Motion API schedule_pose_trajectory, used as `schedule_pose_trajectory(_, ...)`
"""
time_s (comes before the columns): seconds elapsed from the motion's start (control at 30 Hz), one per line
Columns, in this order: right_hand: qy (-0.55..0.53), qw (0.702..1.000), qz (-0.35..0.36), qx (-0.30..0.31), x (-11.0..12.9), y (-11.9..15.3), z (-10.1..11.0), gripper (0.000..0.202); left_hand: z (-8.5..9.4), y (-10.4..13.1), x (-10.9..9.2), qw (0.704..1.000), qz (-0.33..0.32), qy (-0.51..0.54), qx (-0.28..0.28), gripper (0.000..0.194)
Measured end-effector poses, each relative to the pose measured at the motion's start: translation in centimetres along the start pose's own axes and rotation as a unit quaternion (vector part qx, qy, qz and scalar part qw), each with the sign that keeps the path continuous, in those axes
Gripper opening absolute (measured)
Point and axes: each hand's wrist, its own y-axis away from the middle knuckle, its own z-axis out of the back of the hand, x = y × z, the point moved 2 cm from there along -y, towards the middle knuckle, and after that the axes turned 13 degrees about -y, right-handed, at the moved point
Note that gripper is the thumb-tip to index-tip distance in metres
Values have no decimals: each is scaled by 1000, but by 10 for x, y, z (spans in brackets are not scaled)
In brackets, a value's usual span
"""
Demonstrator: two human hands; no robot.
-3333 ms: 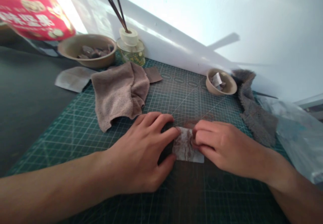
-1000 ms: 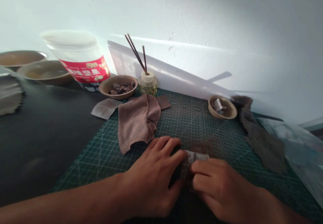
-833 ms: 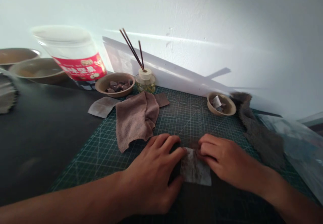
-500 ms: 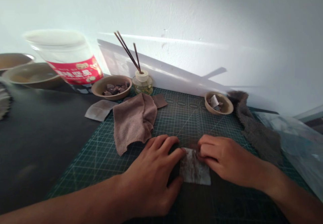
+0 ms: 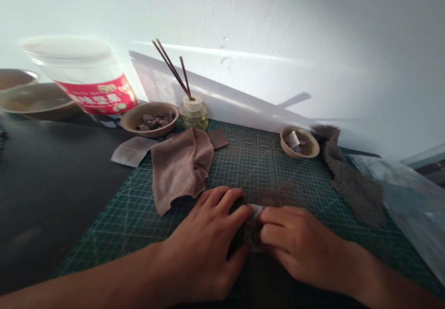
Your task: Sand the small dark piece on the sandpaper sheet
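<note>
A small whitish sheet [image 5: 256,245] with dark smears lies on the green cutting mat [image 5: 243,160], mostly covered by my hands. My left hand [image 5: 212,239] rests spread on the mat, its index fingertip and thumb pressing the sheet's left edge. Over the sheet, my right hand [image 5: 295,244] is closed in a pinch, close to the left fingertips. Whatever it pinches is hidden behind the fingers. A brownish smear [image 5: 274,195] marks the mat just beyond the sheet.
A brown cloth [image 5: 181,165] lies left of my hands. Behind it stand a bowl of stones [image 5: 130,122], a reed diffuser [image 5: 193,114] and a plastic tub [image 5: 97,91]. Toward the right are a small bowl [image 5: 283,144], a grey fuzzy cloth [image 5: 358,188] and clear plastic [image 5: 413,211].
My right hand has moved down and slightly left across the sheet, covering most of it. My left hand stays pressed at the sheet's left edge. The view has shifted slightly.
</note>
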Motion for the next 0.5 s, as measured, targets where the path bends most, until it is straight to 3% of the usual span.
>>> schedule_pose_trajectory(0.1, 19, 998, -55, -35, -5, -1, 4, 16, 0, 1, 1, 1000, 1, 0, -2, 44)
schedule_pose_trajectory(0.23, -13, 999, -11, 40, -1, -2, -4, 15, 2, 0, 1, 1000, -6, 6, -1, 42)
schedule_pose_trajectory(0.3, -1, 1000, -3, -1, 0, -4, -6, 15, 2, 0, 1, 1000, -8, 4, -3, 43)
schedule_pose_trajectory(0.37, 22, 998, -37, -43, -3, -6, -3, 13, 2, -1, 0, 1000, -7, 1, -6, 44)
schedule_pose_trajectory(0.43, 26, 997, -67, -24, -4, -4, 3, 14, 1, -1, 1, 1000, -1, -1, -8, 44)
schedule_pose_trajectory(0.5, 18, 998, -46, 44, 5, 2, 6, 15, 1, -1, 1, 1000, 2, 1, -7, 43)
